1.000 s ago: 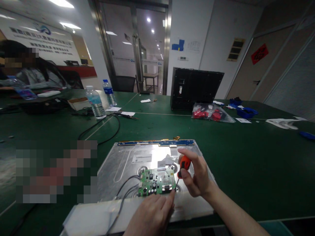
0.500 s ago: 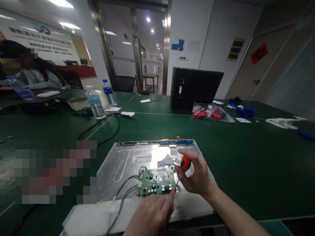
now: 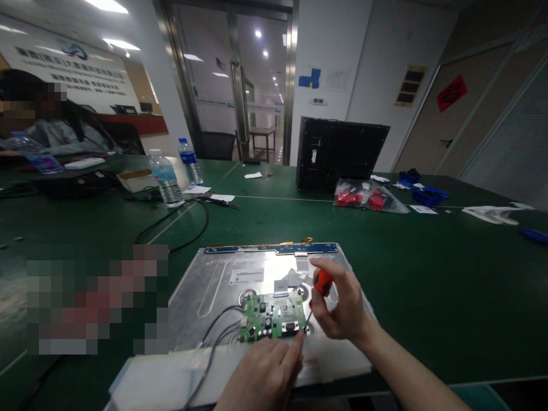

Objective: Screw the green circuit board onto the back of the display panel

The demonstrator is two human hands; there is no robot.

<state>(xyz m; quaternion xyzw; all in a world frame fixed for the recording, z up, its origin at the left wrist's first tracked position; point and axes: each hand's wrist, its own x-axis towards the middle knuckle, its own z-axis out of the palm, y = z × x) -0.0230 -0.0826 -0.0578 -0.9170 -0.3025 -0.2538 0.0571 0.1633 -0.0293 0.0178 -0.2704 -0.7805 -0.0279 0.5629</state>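
Note:
A green circuit board (image 3: 274, 315) lies on the metal back of a display panel (image 3: 214, 297). My right hand (image 3: 342, 305) is closed around the red-and-black handle of a screwdriver (image 3: 322, 283), thumb and index finger on opposite sides. The thin shaft slants down to the board's lower right corner, near a grey connector. My left hand (image 3: 268, 371) rests at the board's near edge with its fingers curled in, the index finger reaching to the screwdriver tip. What lies under its fingers is hidden.
Black cables (image 3: 214, 342) run from the board's left side. White foam sheet (image 3: 158, 377) lies along the panel's near edge. Farther back stand water bottles (image 3: 166, 180), a black monitor casing (image 3: 340, 154) and a plastic bag with red items (image 3: 368, 197). A person (image 3: 64, 131) sits at the left.
The screwdriver handle has tilted slightly and my right thumb and fingers have shifted around it. The tip stays at the board's corner. My left hand has hardly moved.

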